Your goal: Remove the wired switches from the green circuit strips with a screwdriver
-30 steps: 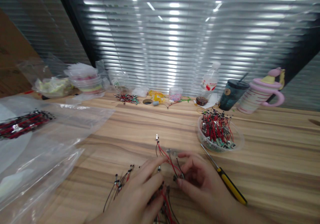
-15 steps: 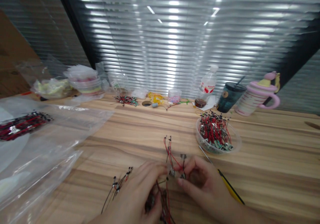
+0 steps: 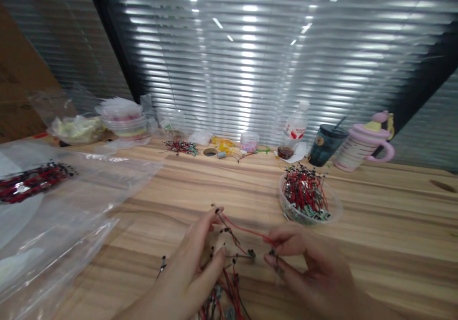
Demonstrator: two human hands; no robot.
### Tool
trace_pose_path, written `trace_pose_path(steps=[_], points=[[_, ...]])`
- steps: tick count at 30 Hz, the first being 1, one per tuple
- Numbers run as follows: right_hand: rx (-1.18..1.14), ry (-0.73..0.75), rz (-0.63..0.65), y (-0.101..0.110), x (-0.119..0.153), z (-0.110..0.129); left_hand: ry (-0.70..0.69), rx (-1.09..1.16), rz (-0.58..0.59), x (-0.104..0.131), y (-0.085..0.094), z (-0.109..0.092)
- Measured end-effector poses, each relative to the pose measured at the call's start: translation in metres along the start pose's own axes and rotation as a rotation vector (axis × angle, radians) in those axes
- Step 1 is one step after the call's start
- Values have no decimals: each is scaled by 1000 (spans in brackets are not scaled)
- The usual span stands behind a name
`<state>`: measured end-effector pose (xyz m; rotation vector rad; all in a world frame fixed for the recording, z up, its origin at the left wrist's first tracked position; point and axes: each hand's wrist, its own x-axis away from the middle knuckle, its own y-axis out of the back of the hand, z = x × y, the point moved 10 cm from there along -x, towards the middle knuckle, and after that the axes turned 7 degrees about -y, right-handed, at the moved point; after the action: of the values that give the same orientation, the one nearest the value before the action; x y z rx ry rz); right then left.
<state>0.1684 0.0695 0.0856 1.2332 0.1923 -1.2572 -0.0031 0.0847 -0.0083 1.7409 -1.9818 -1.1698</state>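
My right hand pinches a small dark component with a red wire between thumb and forefinger. The wire runs left to the fingertips of my left hand. That hand's thumb and forefinger are spread apart, with thin dark and red wires between and beside them; its forefinger touches a black wire end. Another small wired part lies between my hands. Below my left hand is a loose bundle of red and black wired parts, partly hidden by it. One black-tipped lead lies left of that hand.
A clear plastic bowl of wired green boards stands beyond my right hand. Plastic sheeting covers the left, with a wire bundle on it. At the back are another wire pile, a bottle, dark tumbler and pink mug.
My left hand has opened its fingers and reached forward to the wire ends. My right hand has shifted slightly right, drawing the red wire sideways. The yellow-and-black tool is now hidden.
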Motion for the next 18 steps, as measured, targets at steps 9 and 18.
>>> trace_pose_path(steps=[9, 18], points=[[446, -257, -231, 86, -18, -41, -274, 2, 22, -7, -2, -28], [-327, -956, 383, 13, 11, -84, -509, 77, -125, 2, 22, -63]])
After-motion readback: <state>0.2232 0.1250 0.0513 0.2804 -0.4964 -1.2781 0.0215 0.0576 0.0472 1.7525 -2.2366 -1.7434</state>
